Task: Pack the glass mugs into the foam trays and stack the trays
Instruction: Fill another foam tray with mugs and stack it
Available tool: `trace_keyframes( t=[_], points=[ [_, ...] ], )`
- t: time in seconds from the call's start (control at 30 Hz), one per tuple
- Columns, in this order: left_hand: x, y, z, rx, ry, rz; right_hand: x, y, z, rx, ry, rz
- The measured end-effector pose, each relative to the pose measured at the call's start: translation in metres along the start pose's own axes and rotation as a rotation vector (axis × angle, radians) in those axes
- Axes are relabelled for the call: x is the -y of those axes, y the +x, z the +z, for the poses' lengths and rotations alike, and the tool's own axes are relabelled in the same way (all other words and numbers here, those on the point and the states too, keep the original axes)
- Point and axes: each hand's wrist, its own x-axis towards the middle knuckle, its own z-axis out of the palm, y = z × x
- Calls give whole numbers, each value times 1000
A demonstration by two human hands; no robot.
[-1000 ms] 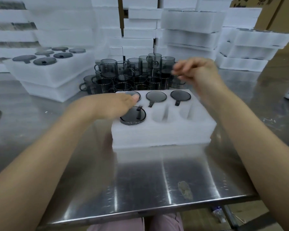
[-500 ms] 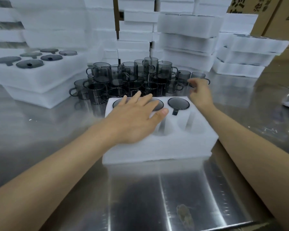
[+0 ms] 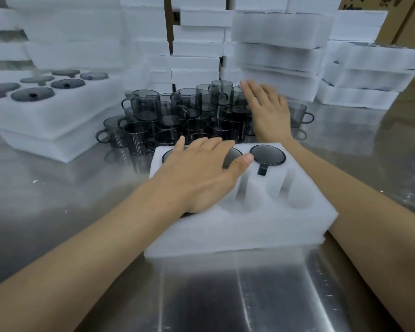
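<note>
Glass mugs [image 3: 177, 111] stand loose on the bench [image 3: 58, 200] behind the part-filled foam tray [image 3: 249, 224], which the flat left hand [image 3: 197, 178] steadies while the spread, empty right hand [image 3: 268, 111] hovers above them, likely to grasp one next.

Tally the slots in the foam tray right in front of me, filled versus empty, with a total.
Slots of the foam tray holding a mug: 3
Empty slots: 2
Slots covered by the left hand: 1
Total: 6
</note>
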Motion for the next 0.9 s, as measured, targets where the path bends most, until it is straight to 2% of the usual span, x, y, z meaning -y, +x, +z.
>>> trace_keyframes(
  t=[0.1, 0.27, 0.37, 0.47, 0.53, 0.6, 0.67, 0.73, 0.8, 0.9],
  points=[
    [1, 0, 1, -23, -28, 15, 7, 4, 4, 1, 16, -17],
    [4, 3, 4, -33, -47, 1, 10, -4, -8, -168, 253, 71],
    [5, 7, 3, -59, -67, -9, 1, -15, -22, -301, 426, 270],
    [5, 5, 0, -104, -114, 6, -7, -33, -40, -335, 664, 531],
    [6, 2, -3, -185, -331, 34, -9, -44, -57, -366, 846, 623],
    [10, -4, -9, -337, -733, -9, -8, -48, -80, -389, 995, 672],
    [22, -6, -15, -559, -1037, -86, -6, -48, -106, -391, 1114, 661],
    [37, -8, -13, -722, -1195, -133, -1, -47, -131, -370, 1272, 605],
    [49, -8, -7, -806, -1151, -149, 7, -47, -152, -324, 1367, 504],
    [59, -6, 6, -853, -1144, -187, 24, -50, -163, -128, 1444, 342]
  ],
)
